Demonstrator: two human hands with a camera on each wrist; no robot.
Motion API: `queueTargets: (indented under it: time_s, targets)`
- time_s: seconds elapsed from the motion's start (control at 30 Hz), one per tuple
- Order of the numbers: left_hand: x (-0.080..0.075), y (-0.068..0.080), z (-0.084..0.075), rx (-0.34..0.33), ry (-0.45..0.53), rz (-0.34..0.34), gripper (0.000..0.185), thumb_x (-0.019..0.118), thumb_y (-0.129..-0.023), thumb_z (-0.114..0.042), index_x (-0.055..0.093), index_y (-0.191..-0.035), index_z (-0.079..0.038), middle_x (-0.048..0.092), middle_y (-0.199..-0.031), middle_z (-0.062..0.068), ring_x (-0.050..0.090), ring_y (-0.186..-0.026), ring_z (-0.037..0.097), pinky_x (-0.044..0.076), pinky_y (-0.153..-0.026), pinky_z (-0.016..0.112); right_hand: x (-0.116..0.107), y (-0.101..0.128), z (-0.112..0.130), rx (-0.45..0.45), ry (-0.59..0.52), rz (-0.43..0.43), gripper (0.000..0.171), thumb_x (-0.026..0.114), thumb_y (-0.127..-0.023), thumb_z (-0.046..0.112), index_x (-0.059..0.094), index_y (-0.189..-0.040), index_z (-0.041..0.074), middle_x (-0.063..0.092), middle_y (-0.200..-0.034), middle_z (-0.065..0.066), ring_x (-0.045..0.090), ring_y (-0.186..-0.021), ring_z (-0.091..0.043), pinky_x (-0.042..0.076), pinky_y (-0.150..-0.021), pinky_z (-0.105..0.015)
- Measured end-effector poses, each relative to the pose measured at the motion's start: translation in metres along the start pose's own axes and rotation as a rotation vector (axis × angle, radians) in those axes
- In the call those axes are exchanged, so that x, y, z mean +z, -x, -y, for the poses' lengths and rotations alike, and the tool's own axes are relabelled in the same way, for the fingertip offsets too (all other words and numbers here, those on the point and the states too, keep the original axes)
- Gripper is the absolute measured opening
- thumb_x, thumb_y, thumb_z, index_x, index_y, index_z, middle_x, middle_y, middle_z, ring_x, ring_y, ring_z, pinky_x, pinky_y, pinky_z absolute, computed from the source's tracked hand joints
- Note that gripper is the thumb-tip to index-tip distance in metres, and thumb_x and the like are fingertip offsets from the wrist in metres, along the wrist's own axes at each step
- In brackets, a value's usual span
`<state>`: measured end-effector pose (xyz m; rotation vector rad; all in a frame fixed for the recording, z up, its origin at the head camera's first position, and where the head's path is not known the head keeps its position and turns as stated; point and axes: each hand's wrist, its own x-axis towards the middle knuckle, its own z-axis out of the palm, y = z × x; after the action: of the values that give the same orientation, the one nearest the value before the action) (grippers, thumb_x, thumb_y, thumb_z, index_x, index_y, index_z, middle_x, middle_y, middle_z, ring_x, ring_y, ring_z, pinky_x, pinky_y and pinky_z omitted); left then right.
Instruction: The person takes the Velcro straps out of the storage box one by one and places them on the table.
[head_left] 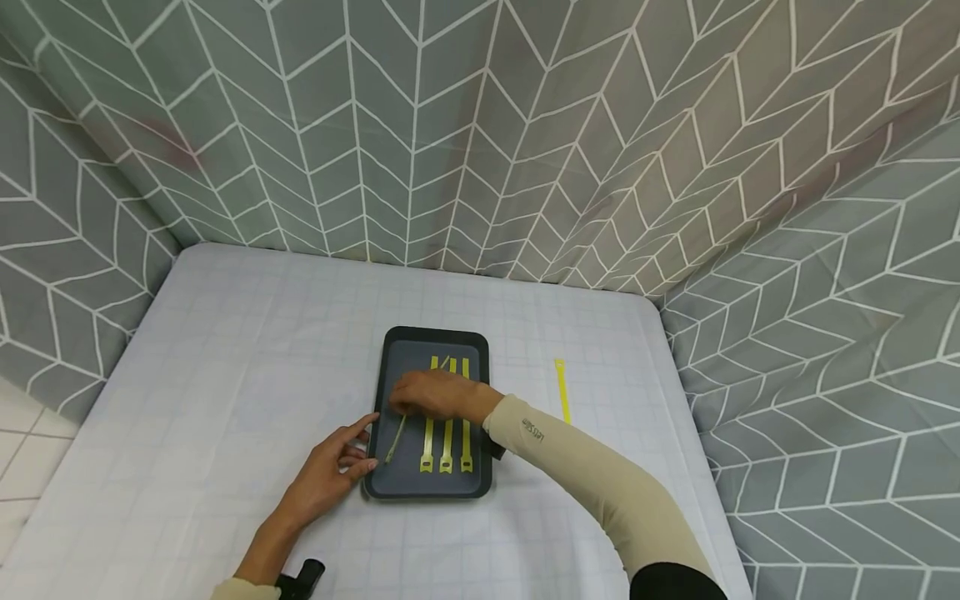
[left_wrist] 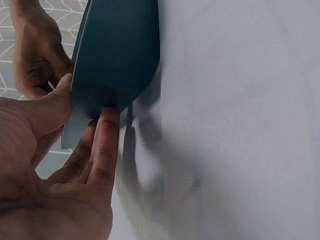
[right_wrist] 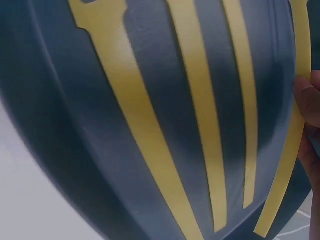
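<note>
A dark grey rectangular plastic tray (head_left: 390, 487) with rounded corners sits near the middle of a counter (head_left: 225, 375) covered in a pale cloth printed with a faint grid. Three flat yellow strips (head_left: 447, 446) lie side by side, lengthwise, in the right half of the tray, their wider ends toward the person. A fourth yellow strip (head_left: 395, 440) lies slanted in the tray's left half; the right hand (head_left: 435, 394), reaching over the tray's middle from the right, pinches its upper end between fingertips. The left hand (head_left: 330, 471) rests on the counter at the tray's near left corner, its thumb and fingers curled against the rim and holding it. A fifth yellow strip (head_left: 562, 390) lies alone on the counter, well to the right of the tray. Both arms wear beige sleeves. A grey curtain (head_left: 480, 133) patterned with white chevron lines hangs behind the tray and wraps both sides of the counter. White floor tiles (head_left: 22, 450) show far to the tray's left.
</note>
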<state>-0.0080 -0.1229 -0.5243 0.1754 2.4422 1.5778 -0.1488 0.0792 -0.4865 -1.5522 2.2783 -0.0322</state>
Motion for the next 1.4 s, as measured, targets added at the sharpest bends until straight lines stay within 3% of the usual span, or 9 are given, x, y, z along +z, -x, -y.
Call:
queueTargets:
  time_s: [0.23,0.47,0.83,1.07,1.23,1.4]
  targets:
    - [0.001,-0.001,0.000,0.013,0.000,-0.005,0.071,0.076,-0.086,0.000,0.047,-0.150,-0.009,0.060,-0.114,0.013,0.065,-0.092,0.017,0.058,-0.079,0.024,-0.010,0.005,-0.002,0.021,-0.030,-0.030,0.009,0.062,-0.100,0.012,0.064,-0.100,0.021,0.059,-0.100,0.007,0.051,-0.092,-0.007,0.043,-0.068,-0.016]
    - [0.002,-0.002,0.002,0.033,-0.009,-0.009,0.072,0.077,-0.085,0.001,0.047,-0.150,-0.009,0.060,-0.113,0.013,0.065,-0.091,0.016,0.058,-0.079,0.025,-0.012,0.008,-0.005,0.026,-0.085,-0.089,0.009,0.062,-0.100,0.009,0.064,-0.099,0.018,0.062,-0.106,0.005,0.054,-0.098,-0.007,0.047,-0.078,-0.017]
    - [0.002,-0.002,0.003,0.012,-0.017,0.000,0.072,0.076,-0.086,-0.001,0.045,-0.151,-0.011,0.060,-0.115,0.013,0.065,-0.093,0.017,0.058,-0.080,0.026,-0.017,0.019,-0.008,0.029,-0.203,-0.141,0.006,0.064,-0.099,0.009,0.065,-0.101,0.015,0.064,-0.105,0.002,0.056,-0.098,-0.009,0.047,-0.085,-0.019]
    - [0.003,0.000,0.004,-0.015,0.005,-0.006,0.072,0.074,-0.086,0.003,0.043,-0.151,-0.002,0.060,-0.117,0.017,0.066,-0.094,0.018,0.058,-0.080,0.023,-0.019,0.025,-0.015,0.049,-0.249,-0.177,0.012,0.065,-0.098,0.011,0.070,-0.109,0.013,0.067,-0.106,0.001,0.061,-0.098,-0.011,0.050,-0.088,-0.021]
    - [0.003,0.001,0.003,-0.018,0.011,0.003,0.073,0.075,-0.087,0.001,0.044,-0.152,-0.009,0.060,-0.116,0.015,0.065,-0.094,0.018,0.058,-0.081,0.024,-0.019,0.030,-0.018,0.053,-0.277,-0.202,0.016,0.066,-0.098,0.011,0.071,-0.113,0.012,0.068,-0.108,0.000,0.063,-0.099,-0.010,0.051,-0.089,-0.018]
    - [0.003,0.000,0.002,-0.021,0.000,0.003,0.073,0.075,-0.087,0.000,0.044,-0.152,-0.011,0.060,-0.116,0.014,0.065,-0.094,0.017,0.058,-0.080,0.025,-0.019,0.037,-0.020,0.077,-0.342,-0.262,0.014,0.066,-0.097,0.011,0.072,-0.110,0.012,0.069,-0.106,-0.001,0.064,-0.093,-0.009,0.052,-0.081,-0.019]
